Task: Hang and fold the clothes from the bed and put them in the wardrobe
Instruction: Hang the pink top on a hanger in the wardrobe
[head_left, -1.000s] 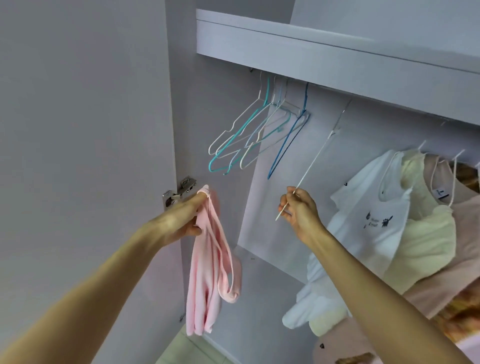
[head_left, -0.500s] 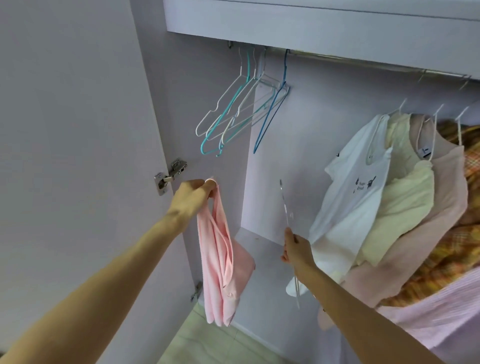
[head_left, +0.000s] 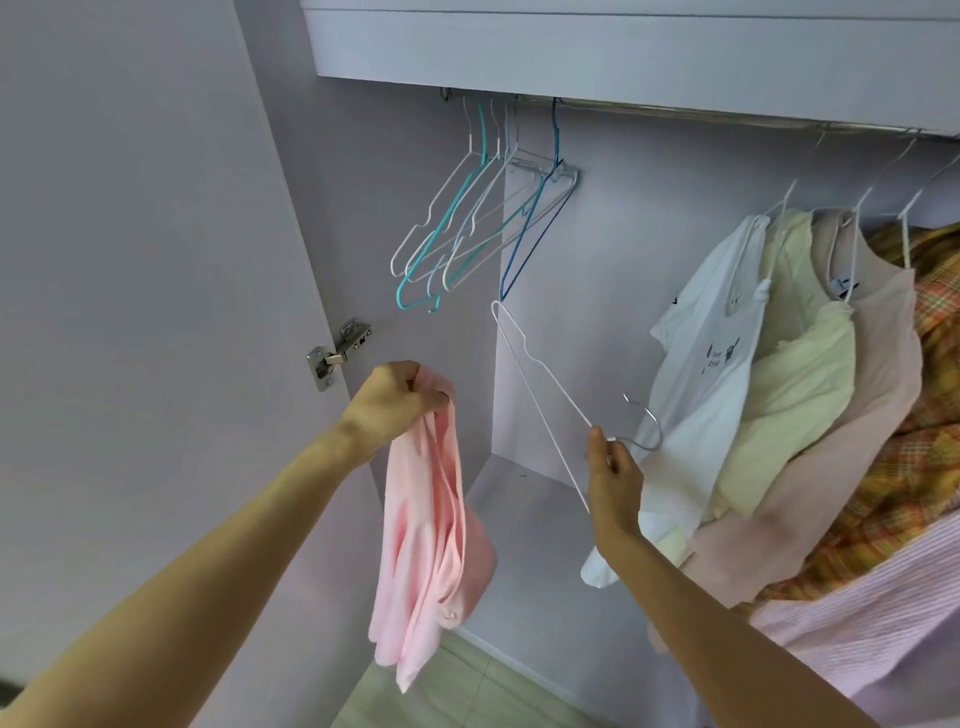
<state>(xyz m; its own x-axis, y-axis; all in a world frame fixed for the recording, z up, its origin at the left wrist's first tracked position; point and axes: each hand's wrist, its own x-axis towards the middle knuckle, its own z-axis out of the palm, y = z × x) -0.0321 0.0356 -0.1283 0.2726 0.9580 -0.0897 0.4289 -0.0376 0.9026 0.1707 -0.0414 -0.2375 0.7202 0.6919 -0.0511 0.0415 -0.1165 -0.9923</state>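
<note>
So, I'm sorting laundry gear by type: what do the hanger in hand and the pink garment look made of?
The white hanger in the right hand looks like thin wire with a white coating; its bare silvery hook suggests metal. The pink garment in the left hand looks like soft matte knit, perhaps cotton, draping in loose folds.

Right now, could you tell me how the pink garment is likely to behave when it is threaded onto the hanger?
The pink garment is probably floppy: it hangs in loose folds from the left hand. It looks thin and likely light, bunched in one grip. The hanger in the right hand seems stiff wire, so the cloth may slide on it.
</note>
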